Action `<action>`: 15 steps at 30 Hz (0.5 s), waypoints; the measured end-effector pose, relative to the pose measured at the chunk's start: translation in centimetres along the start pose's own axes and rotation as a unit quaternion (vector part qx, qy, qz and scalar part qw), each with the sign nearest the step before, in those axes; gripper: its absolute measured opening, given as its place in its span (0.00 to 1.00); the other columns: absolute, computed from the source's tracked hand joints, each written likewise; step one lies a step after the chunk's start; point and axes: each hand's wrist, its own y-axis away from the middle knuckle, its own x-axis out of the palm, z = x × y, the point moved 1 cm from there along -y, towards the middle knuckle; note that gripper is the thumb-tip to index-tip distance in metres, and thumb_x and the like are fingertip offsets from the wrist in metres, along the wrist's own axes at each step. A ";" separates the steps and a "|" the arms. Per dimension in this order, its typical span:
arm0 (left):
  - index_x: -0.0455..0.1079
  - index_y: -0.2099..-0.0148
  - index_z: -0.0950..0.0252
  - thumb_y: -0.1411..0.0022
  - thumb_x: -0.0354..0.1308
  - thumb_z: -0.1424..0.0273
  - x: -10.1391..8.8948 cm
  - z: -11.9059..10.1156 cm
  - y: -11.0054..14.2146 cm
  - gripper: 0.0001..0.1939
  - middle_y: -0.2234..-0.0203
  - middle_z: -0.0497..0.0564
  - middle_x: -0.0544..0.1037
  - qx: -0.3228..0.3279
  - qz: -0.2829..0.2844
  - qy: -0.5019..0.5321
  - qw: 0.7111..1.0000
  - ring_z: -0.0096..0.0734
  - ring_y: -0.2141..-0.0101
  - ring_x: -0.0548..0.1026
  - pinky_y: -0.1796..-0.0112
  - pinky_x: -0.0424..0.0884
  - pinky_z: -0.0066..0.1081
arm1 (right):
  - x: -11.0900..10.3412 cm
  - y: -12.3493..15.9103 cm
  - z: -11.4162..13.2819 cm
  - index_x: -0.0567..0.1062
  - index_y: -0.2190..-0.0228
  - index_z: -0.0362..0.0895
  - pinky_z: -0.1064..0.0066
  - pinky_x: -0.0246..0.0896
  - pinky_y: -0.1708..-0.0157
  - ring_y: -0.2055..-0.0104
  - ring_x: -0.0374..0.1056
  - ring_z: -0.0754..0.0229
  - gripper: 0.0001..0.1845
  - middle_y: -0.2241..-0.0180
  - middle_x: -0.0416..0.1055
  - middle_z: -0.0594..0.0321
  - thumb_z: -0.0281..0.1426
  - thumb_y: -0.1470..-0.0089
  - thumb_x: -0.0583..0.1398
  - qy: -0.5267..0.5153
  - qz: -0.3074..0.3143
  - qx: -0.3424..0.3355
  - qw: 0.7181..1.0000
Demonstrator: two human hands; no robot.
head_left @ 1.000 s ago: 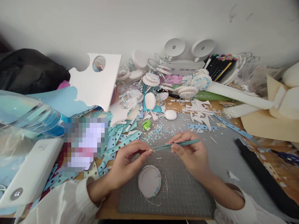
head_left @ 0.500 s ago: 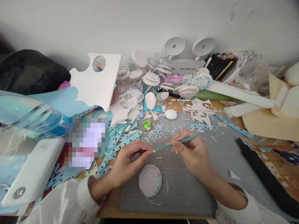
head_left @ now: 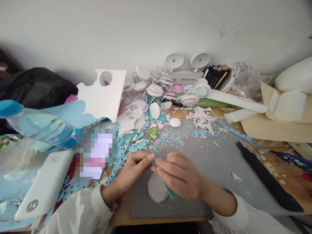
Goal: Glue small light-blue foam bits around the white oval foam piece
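Note:
My left hand (head_left: 136, 164) is pinched closed over the grey cutting mat (head_left: 216, 169); what its fingertips hold is too small to make out. My right hand (head_left: 179, 174), blurred by motion, is closed around teal tweezers (head_left: 170, 192), whose end pokes out below the palm. The two hands touch at the fingertips. Under them lies a white paper disc (head_left: 156, 188) with blue specks on its rim, partly hidden by my right hand.
Blue punched paper strips (head_left: 126, 144) and small cut-outs (head_left: 168, 141) litter the mat's far side. A water bottle (head_left: 39, 125), a white power bank (head_left: 46, 187) and a white foam board (head_left: 102, 92) are on the left. A black ruler (head_left: 265, 177) lies right; markers (head_left: 216, 74) stand at the back.
My right hand swung the tweezers from pointing sideways to pointing down and moved left against my left hand. The camera tilted, shifting the scene lower.

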 end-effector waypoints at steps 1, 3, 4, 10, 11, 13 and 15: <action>0.70 0.80 0.67 0.40 0.60 0.58 0.0 0.2 0.0 0.21 0.85 0.45 0.65 -0.013 -0.001 0.028 1.000 0.23 0.79 0.60 0.75 0.56 0.26 | 0.4 -0.1 0.4 0.73 0.73 0.46 0.68 0.68 0.68 0.70 0.66 0.64 0.10 0.66 0.76 0.61 0.22 0.43 0.58 0.025 0.013 -0.024 0.999; 0.66 0.81 0.67 0.43 0.62 0.60 0.0 0.6 -0.2 0.21 0.86 0.43 0.61 -0.032 -0.020 0.075 0.996 0.22 0.80 0.56 0.76 0.53 0.26 | 1.1 0.0 0.9 0.74 0.73 0.45 0.67 0.68 0.66 0.69 0.65 0.62 0.11 0.68 0.75 0.60 0.22 0.41 0.56 0.037 0.044 -0.024 0.998; 0.64 0.82 0.67 0.44 0.63 0.61 -0.1 0.7 -0.3 0.21 0.86 0.42 0.58 -0.033 -0.037 0.091 0.995 0.21 0.81 0.54 0.77 0.51 0.25 | 1.3 0.1 1.1 0.74 0.71 0.44 0.66 0.68 0.65 0.68 0.66 0.61 0.10 0.68 0.75 0.59 0.22 0.41 0.55 0.020 0.063 -0.006 0.998; 0.67 0.80 0.66 0.44 0.59 0.62 -0.4 0.5 -0.5 0.17 0.85 0.44 0.59 -0.020 -0.080 0.049 0.995 0.23 0.80 0.55 0.76 0.52 0.27 | -2.6 3.6 0.2 0.72 0.54 0.44 0.63 0.65 0.55 0.56 0.68 0.57 0.16 0.58 0.72 0.56 0.22 0.41 0.53 0.008 0.103 0.209 0.973; 0.67 0.80 0.66 0.44 0.59 0.63 -0.3 0.2 -0.5 0.17 0.85 0.44 0.60 -0.014 -0.082 0.046 0.995 0.24 0.79 0.56 0.76 0.52 0.27 | -4.1 4.7 -0.2 0.72 0.54 0.45 0.62 0.65 0.54 0.55 0.68 0.56 0.16 0.58 0.72 0.56 0.22 0.42 0.53 0.060 0.085 0.249 0.963; 0.66 0.82 0.66 0.45 0.58 0.63 -0.2 -0.5 -0.3 0.17 0.84 0.45 0.62 -0.002 -0.080 0.040 0.996 0.25 0.78 0.57 0.74 0.54 0.27 | -7.3 7.6 -1.2 0.72 0.56 0.44 0.58 0.64 0.53 0.55 0.69 0.51 0.13 0.59 0.72 0.53 0.26 0.43 0.54 0.199 0.040 0.340 0.918; 0.64 0.83 0.65 0.46 0.58 0.63 0.0 -1.0 -0.1 0.17 0.84 0.45 0.62 0.009 -0.076 0.023 0.997 0.25 0.78 0.58 0.73 0.55 0.27 | -10.4 11.2 -2.0 0.74 0.60 0.42 0.54 0.65 0.55 0.59 0.69 0.46 0.12 0.63 0.73 0.51 0.32 0.44 0.54 0.318 0.034 0.397 0.860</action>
